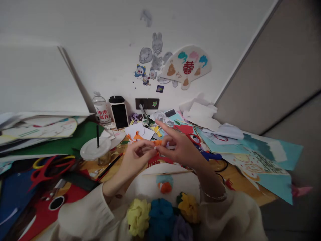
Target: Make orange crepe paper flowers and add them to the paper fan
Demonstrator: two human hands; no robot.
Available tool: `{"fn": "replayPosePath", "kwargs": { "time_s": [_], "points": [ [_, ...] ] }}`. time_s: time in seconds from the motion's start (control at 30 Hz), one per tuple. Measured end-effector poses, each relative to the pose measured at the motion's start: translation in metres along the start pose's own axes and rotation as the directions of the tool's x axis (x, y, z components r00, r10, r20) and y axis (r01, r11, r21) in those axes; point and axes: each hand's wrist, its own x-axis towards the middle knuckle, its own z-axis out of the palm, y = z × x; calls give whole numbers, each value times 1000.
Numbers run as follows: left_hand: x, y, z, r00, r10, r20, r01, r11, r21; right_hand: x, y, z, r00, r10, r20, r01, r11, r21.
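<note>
Pinching orange paper scrap point(157, 142) between closed fingertips of left hand point(137, 156) and right hand point(181, 149), index finger point(164, 128) stretching free above.

The tabletop point(237, 179) is crowded on every side. At nine o'clock of the left hand point(136, 157) stands a lidded cup point(96, 149) with an upright straw, with red scissors point(47, 167) beyond it. At twelve o'clock, paper scraps point(139, 132), a phone point(119, 115) and a bottle point(101, 108) bar the way. Blue scissors point(208, 154) lie just beside the right hand point(180, 149) at three o'clock. At six o'clock the white disc point(145, 187) is mostly bare, with paper flowers point(160, 217) beyond it.
</note>
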Motion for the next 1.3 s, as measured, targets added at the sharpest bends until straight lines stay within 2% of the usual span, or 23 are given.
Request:
{"fn": "replayPosePath", "kwargs": {
  "time_s": [0.13, 0.3, 0.5, 0.6, 0.77, 0.9, 0.97, 1.07, 1.2, 1.3],
  "points": [
    [0, -2, -3, 997, 53, -64, -49, 996, 69, -1, -2, 1, 1000, 21, -17, -21, 1000, 1],
    [-1, -8, -6, 986, 96, -140, -90, 995, 46, -3, -2, 2, 995, 83, -63, -78, 994, 74],
    [-3, -16, -4, 986, 80, -143, -80, 997, 5, -4, -5, 3, 991, 23, -133, -47, 983, -178],
    [-4, -22, -3, 986, 83, -145, -90, 995, -39, -4, -6, 3, 990, 46, -131, -75, 972, -223],
    [-4, -30, 3, 988, 8, -152, -36, 982, -184, -5, -6, 4, 988, 54, -145, -91, 961, -261],
    [-3, -30, 8, 984, -90, -154, 22, 919, -395, -6, -4, 8, 986, 15, -166, -70, 941, -331],
    [-2, -28, 9, 981, -117, -157, 37, 897, -441, -6, -4, 9, 980, 4, -200, -74, 934, -348],
    [-2, -25, 6, 982, -105, -159, 25, 899, -437, -6, -6, 9, 976, 4, -217, -65, 960, -271],
    [-3, -20, 3, 988, -83, -134, 14, 892, -452, -7, -10, 4, 983, 27, -180, -42, 996, -80],
    [-3, -19, 2, 989, -80, -123, 11, 879, -476, -7, -12, 3, 990, 16, -138, -20, 999, -32]
  ]
}}
